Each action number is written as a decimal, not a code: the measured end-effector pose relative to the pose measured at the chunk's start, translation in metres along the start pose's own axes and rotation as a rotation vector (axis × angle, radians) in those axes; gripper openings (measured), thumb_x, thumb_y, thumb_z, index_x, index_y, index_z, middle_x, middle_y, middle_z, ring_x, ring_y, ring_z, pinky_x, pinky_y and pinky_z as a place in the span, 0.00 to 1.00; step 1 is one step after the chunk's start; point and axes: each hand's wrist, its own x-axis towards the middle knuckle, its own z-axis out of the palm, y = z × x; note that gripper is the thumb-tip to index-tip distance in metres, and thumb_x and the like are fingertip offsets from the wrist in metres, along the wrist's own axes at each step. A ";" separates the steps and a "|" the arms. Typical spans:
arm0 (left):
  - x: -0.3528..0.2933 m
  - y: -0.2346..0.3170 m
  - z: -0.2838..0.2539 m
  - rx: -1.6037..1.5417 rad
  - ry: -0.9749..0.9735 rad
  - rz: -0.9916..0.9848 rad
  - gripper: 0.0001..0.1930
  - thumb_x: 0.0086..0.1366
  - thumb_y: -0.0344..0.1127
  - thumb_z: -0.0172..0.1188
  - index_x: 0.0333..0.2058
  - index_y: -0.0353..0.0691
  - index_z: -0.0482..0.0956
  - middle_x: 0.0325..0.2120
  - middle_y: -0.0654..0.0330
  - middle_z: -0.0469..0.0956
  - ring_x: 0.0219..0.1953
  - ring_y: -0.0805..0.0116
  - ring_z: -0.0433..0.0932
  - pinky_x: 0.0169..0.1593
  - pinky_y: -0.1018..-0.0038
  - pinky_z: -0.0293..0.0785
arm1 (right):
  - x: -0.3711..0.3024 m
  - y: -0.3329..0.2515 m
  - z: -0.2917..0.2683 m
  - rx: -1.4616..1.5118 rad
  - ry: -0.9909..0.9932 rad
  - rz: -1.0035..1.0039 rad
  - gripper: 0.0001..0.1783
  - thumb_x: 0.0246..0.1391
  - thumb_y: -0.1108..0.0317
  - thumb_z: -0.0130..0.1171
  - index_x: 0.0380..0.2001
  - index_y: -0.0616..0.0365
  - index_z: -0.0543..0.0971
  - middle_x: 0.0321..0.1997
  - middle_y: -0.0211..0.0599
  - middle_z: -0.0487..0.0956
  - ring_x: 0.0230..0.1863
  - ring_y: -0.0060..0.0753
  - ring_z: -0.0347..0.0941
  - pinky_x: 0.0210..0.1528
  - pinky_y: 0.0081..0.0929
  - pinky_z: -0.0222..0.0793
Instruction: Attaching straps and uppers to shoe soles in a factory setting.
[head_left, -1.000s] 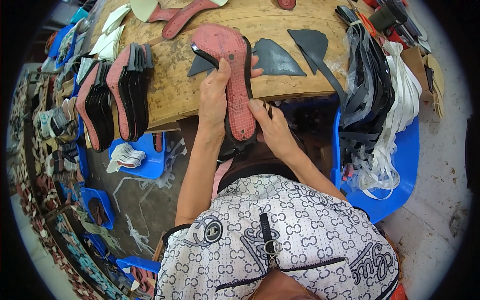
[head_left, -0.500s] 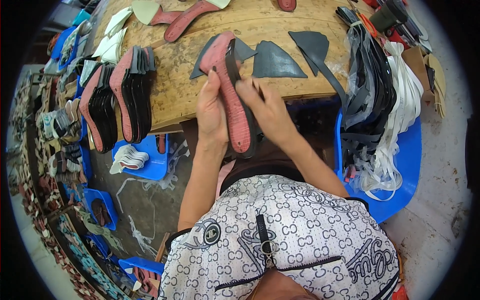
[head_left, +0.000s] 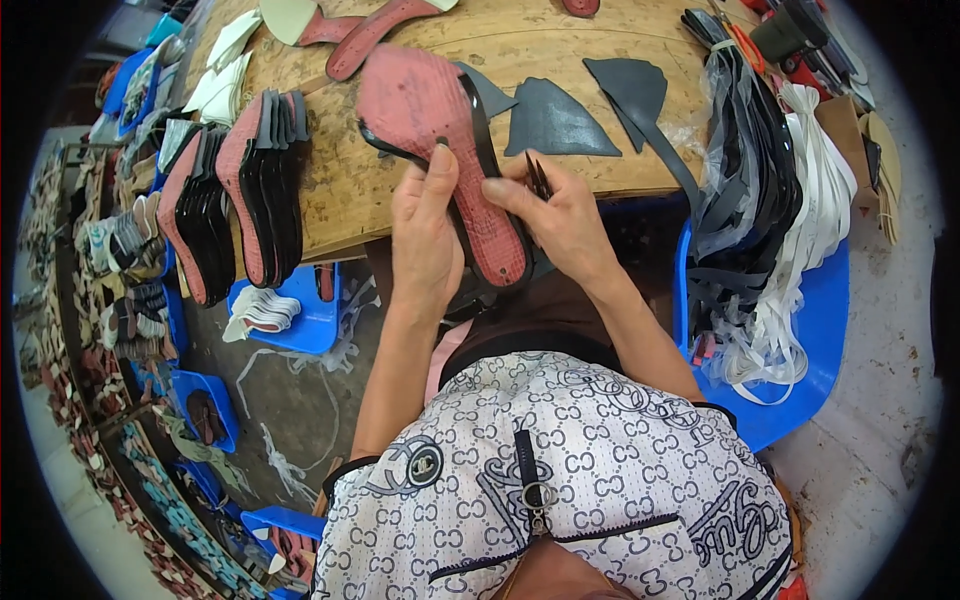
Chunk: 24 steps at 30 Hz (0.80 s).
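A shoe insole (head_left: 425, 95), pink on its face with a glossy black edge strip, is held up at a tilt in front of the table. My left hand (head_left: 428, 215) grips it at the waist, thumb on the pink face near a small dark hole. On the other side my right hand (head_left: 562, 215) is closed, its thumb pressing the narrow part's edge. A small dark pointed tool (head_left: 539, 176) sticks up from between its fingers; its exact kind is unclear. Past the insole, dark grey cut pieces (head_left: 560, 118) lie on the wooden table (head_left: 350, 190).
Two stacks of black-edged pink insoles (head_left: 262, 195) stand at the table's left edge. More pink insoles (head_left: 385, 38) lie farther back. To the right, black strips (head_left: 735, 170) and white strips (head_left: 815, 170) hang over a blue bin (head_left: 815, 345). Another blue bin (head_left: 312, 325) sits below left.
The insole has turned from nearly edge-on so its broad pink face shows, and has risen a little. My right hand has come clearer, with the dark pointed tool now showing.
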 end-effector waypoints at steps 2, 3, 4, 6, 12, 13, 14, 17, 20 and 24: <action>0.000 0.008 0.008 0.010 -0.066 0.107 0.10 0.72 0.37 0.50 0.42 0.36 0.73 0.40 0.63 0.77 0.43 0.80 0.74 0.48 0.78 0.70 | 0.009 -0.008 -0.002 0.041 0.030 -0.010 0.19 0.56 0.58 0.61 0.22 0.64 0.74 0.19 0.24 0.68 0.25 0.15 0.60 0.27 0.19 0.58; -0.004 0.008 0.010 0.003 -0.097 0.086 0.10 0.72 0.36 0.50 0.44 0.36 0.73 0.42 0.62 0.77 0.44 0.79 0.74 0.50 0.77 0.69 | 0.012 -0.013 -0.004 0.071 0.042 -0.007 0.20 0.57 0.58 0.61 0.21 0.63 0.74 0.17 0.23 0.67 0.23 0.14 0.59 0.25 0.19 0.55; -0.007 0.008 0.011 0.002 -0.102 0.083 0.10 0.72 0.36 0.50 0.44 0.36 0.73 0.42 0.62 0.77 0.44 0.79 0.74 0.50 0.77 0.69 | 0.015 -0.018 -0.005 0.102 0.049 -0.004 0.20 0.57 0.57 0.61 0.20 0.63 0.74 0.16 0.23 0.66 0.21 0.13 0.57 0.22 0.18 0.53; -0.010 0.010 0.015 0.070 -0.096 0.073 0.11 0.72 0.36 0.50 0.46 0.35 0.72 0.43 0.61 0.76 0.45 0.77 0.74 0.52 0.76 0.69 | 0.019 -0.022 -0.010 0.097 0.024 0.056 0.21 0.57 0.56 0.60 0.20 0.62 0.76 0.14 0.23 0.67 0.18 0.14 0.56 0.20 0.19 0.52; -0.014 0.006 -0.018 -0.213 -0.011 -0.046 0.17 0.73 0.40 0.45 0.52 0.35 0.69 0.47 0.57 0.75 0.50 0.64 0.74 0.54 0.65 0.72 | 0.051 0.030 -0.083 -1.030 0.277 -0.559 0.14 0.50 0.63 0.64 0.38 0.59 0.80 0.35 0.36 0.80 0.36 0.42 0.76 0.38 0.36 0.72; -0.010 0.007 -0.019 -0.256 0.013 -0.073 0.17 0.72 0.43 0.46 0.50 0.38 0.71 0.43 0.57 0.75 0.45 0.65 0.74 0.50 0.66 0.73 | 0.044 0.038 -0.090 -1.026 0.269 -0.562 0.14 0.50 0.63 0.64 0.38 0.59 0.80 0.35 0.36 0.80 0.36 0.42 0.76 0.38 0.36 0.72; -0.007 0.011 -0.023 -0.294 0.046 -0.090 0.17 0.71 0.47 0.48 0.47 0.41 0.74 0.39 0.58 0.76 0.40 0.65 0.74 0.45 0.68 0.74 | 0.036 0.046 -0.091 -1.122 0.182 -0.619 0.17 0.47 0.65 0.65 0.41 0.58 0.79 0.41 0.36 0.79 0.41 0.42 0.75 0.40 0.36 0.73; -0.005 0.014 -0.024 -0.444 -0.027 -0.145 0.18 0.68 0.54 0.51 0.38 0.46 0.77 0.31 0.60 0.72 0.32 0.68 0.70 0.35 0.73 0.69 | 0.004 0.046 -0.078 -1.252 0.088 -0.584 0.23 0.43 0.68 0.67 0.46 0.57 0.78 0.49 0.36 0.77 0.47 0.40 0.73 0.43 0.35 0.74; -0.004 0.008 -0.021 -0.385 0.096 -0.193 0.20 0.65 0.59 0.54 0.30 0.48 0.76 0.26 0.63 0.68 0.28 0.71 0.66 0.30 0.76 0.63 | -0.002 0.046 -0.069 -1.295 0.115 -0.480 0.25 0.41 0.69 0.68 0.47 0.56 0.77 0.52 0.34 0.76 0.48 0.40 0.73 0.43 0.33 0.74; -0.006 0.005 -0.024 -0.417 0.155 -0.183 0.16 0.65 0.53 0.56 0.31 0.46 0.77 0.26 0.62 0.71 0.28 0.69 0.69 0.34 0.74 0.70 | 0.000 0.043 -0.057 -1.220 0.124 -0.519 0.26 0.38 0.71 0.68 0.46 0.54 0.77 0.51 0.33 0.76 0.48 0.40 0.74 0.44 0.33 0.74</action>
